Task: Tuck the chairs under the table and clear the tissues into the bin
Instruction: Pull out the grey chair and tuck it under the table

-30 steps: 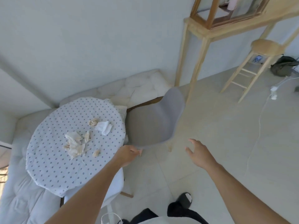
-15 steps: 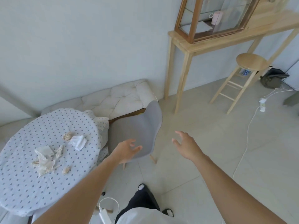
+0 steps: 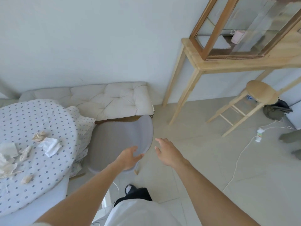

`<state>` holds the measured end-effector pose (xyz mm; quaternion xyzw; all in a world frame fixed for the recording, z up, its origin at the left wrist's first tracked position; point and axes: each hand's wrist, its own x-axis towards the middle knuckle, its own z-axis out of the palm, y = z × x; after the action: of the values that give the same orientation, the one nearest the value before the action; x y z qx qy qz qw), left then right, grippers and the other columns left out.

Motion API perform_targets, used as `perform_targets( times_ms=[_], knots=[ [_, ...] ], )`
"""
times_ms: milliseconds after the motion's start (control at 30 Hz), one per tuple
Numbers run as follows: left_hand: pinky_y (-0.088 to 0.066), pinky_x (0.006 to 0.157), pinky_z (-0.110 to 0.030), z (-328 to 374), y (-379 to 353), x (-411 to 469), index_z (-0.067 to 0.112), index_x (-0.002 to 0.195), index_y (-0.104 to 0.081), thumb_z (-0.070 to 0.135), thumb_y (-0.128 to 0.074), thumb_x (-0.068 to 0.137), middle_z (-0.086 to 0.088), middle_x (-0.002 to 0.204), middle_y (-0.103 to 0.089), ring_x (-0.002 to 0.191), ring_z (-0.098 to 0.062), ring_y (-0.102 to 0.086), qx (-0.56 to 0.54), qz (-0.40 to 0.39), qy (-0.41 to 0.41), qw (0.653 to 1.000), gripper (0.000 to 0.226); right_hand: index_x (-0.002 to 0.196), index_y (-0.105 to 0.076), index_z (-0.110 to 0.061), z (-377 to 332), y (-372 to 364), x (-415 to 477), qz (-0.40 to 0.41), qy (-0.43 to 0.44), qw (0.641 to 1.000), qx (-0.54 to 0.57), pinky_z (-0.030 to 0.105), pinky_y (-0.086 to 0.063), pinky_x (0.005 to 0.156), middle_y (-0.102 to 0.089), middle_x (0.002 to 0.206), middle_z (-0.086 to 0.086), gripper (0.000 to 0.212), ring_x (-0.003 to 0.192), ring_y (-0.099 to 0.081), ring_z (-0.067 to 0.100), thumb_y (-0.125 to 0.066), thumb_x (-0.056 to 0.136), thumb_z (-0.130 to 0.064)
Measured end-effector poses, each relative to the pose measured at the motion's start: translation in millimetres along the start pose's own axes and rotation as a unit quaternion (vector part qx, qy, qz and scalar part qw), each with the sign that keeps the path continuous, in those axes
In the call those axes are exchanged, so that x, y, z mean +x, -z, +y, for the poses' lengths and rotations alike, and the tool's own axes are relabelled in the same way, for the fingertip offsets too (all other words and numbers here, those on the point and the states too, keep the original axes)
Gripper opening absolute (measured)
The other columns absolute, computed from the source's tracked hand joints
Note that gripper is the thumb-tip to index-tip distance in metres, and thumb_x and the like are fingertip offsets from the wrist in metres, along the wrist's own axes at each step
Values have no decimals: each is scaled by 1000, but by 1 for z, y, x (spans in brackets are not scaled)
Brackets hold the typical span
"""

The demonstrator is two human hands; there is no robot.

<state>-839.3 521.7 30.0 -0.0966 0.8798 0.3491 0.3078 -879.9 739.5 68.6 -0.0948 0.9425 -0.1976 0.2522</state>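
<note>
A grey shell chair (image 3: 117, 139) stands beside the round table (image 3: 48, 121), which wears a dotted white cloth. Several crumpled tissues lie on the cloth, the largest white one (image 3: 50, 145) near the middle left and a small one (image 3: 26, 178) nearer to me. My left hand (image 3: 129, 158) rests on the near edge of the chair's back, fingers spread over it. My right hand (image 3: 167, 151) hovers open just right of the chair back, touching nothing. No bin is in view.
A cushioned bench (image 3: 110, 99) runs along the wall behind the chair. A wooden console table (image 3: 202, 64) with a glass cabinet (image 3: 241, 26) stands at the right, with a wooden stool (image 3: 259, 92) beside it. A white cable and power strip (image 3: 259, 134) lie on the tiled floor.
My view has swung right and closer to the chair. My left hand let go of the chair's edge, then came back onto its back. My right hand moved nearer the chair.
</note>
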Motion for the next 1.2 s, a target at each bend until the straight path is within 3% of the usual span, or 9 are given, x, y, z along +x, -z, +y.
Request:
perform_targets(
  times_ms=[300,500,700,867,1033,1200],
  knots=[
    [-41,119,-38,12,27,50,18,156,-46,39,-56,105,-2,152,-58,136,-25,-59,-37,-6,34,999,56,152,-46,-19,10,29,109,-54,52,995,-72,50,-45,108,-52,143,13,44,134,-49,34,-38,108,-25],
    [-44,116,-36,4,15,65,19,150,-54,35,-54,106,0,146,-64,131,-23,-63,-98,28,108,989,47,154,-45,-19,9,33,183,-136,122,973,-142,50,-41,113,-46,154,9,47,141,-44,30,-38,109,-30],
    [-44,113,-33,28,-17,82,19,146,-59,32,-55,106,0,142,-68,129,-24,-65,-190,102,206,954,42,151,-48,-18,20,36,246,-235,244,897,-285,48,-44,110,-46,156,4,59,145,-41,24,-46,103,-53],
    [-43,116,-36,65,-50,102,21,150,-56,36,-52,107,-1,148,-64,134,-25,-60,-256,119,275,919,46,153,-47,-19,29,37,284,-243,330,831,-376,48,-37,116,-34,166,-1,84,159,-16,19,-52,91,-76],
    [-42,116,-36,99,-80,125,22,147,-58,42,-51,107,-6,146,-62,136,-28,-55,-274,155,334,889,46,152,-49,-23,31,38,301,-255,369,796,-407,51,-41,111,-33,166,-1,76,158,-12,19,-56,93,-70],
    [-40,118,-38,116,-98,143,27,151,-54,46,-54,105,-1,151,-55,139,-29,-50,-267,209,376,862,49,139,-55,-17,42,36,301,-201,428,754,-457,44,-51,93,-45,152,5,69,153,-24,25,-43,97,-70]
  ],
)
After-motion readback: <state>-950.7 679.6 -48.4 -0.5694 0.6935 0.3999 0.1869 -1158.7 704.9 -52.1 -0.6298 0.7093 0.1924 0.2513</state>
